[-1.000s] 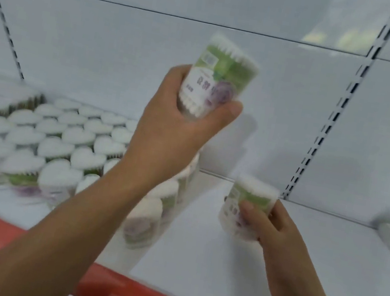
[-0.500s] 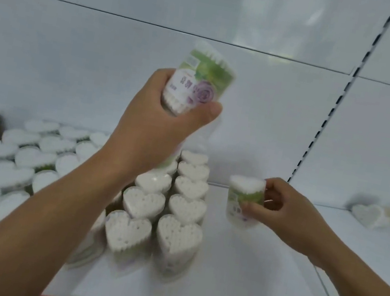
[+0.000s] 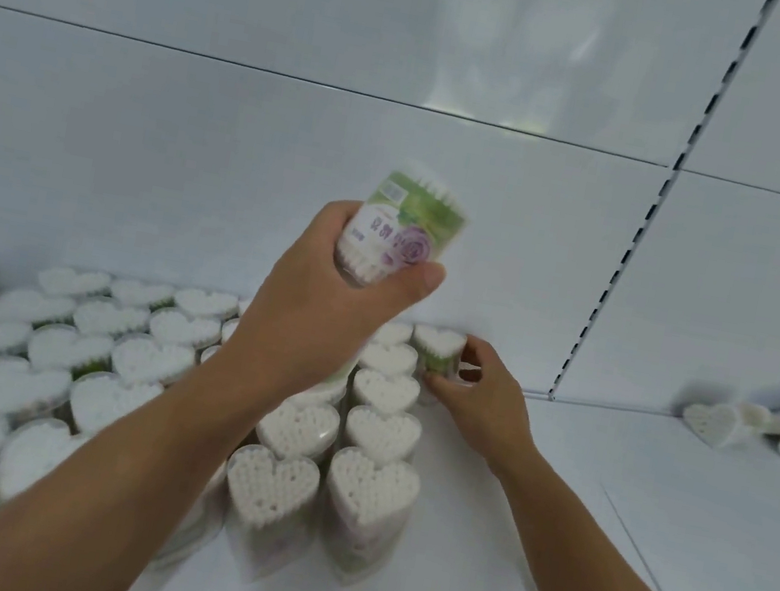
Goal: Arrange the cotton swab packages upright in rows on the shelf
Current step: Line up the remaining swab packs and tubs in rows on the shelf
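Left grip (image 3: 329,305) curls round a raised swab package (image 3: 408,225); right grip (image 3: 479,399) pinches an upright package (image 3: 438,348) at the rear of the shelf (image 3: 650,523)

Heart-shaped swab packages (image 3: 368,492) upright in rows on white shelf (image 3: 650,523), green-labelled package (image 3: 404,232) tilted above

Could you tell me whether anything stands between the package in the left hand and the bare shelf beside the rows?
Only the right hand, gripping a white heart-shaped swab package at the back, and its forearm lie over that white shelf; nothing else visible blocks the green-labelled package.
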`<state>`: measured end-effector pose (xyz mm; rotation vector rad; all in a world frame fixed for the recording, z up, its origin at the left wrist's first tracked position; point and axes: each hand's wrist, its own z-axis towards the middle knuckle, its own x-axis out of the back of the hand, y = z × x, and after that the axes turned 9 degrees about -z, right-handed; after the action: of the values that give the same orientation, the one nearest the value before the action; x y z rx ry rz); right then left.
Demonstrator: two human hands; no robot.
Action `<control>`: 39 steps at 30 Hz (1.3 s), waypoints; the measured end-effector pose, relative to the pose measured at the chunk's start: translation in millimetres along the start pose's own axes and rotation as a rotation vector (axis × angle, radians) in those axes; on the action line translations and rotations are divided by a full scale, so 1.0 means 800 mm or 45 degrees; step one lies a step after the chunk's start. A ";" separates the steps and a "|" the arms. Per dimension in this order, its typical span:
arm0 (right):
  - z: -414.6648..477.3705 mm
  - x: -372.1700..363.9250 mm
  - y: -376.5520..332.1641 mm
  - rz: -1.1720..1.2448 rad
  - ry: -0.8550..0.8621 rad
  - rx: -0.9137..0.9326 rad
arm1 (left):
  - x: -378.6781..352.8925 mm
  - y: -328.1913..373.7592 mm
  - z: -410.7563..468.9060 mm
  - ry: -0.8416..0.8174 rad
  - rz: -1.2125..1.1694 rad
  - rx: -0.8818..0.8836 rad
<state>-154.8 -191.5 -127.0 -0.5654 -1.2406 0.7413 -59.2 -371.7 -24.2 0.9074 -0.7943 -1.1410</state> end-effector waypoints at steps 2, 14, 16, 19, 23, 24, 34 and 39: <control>0.000 -0.004 0.001 0.039 0.005 -0.019 | -0.001 -0.001 0.000 -0.014 0.019 0.005; -0.090 0.077 -0.114 0.832 -0.057 0.164 | -0.034 -0.001 -0.006 -0.185 0.379 -0.074; -0.090 0.080 -0.116 0.924 -0.025 0.131 | -0.042 -0.001 -0.007 -0.217 0.389 -0.086; -0.092 0.088 -0.109 0.946 0.013 0.113 | -0.046 0.000 -0.006 -0.281 0.425 -0.144; -0.093 0.098 -0.098 1.056 0.008 0.078 | -0.053 -0.005 -0.005 -0.320 0.583 -0.263; -0.093 0.099 -0.098 1.073 0.021 0.065 | -0.054 -0.006 -0.005 -0.329 0.621 -0.293; -0.092 0.098 -0.100 1.139 0.052 -0.006 | -0.051 -0.009 0.004 -0.304 0.754 -0.368; -0.093 0.082 -0.104 1.161 0.123 -0.022 | -0.051 -0.010 0.009 -0.270 0.794 -0.365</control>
<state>-56.9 -194.2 -42.6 -1.1929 -0.8630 1.4346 -78.4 -334.4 -30.9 0.2627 -0.9685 -0.7711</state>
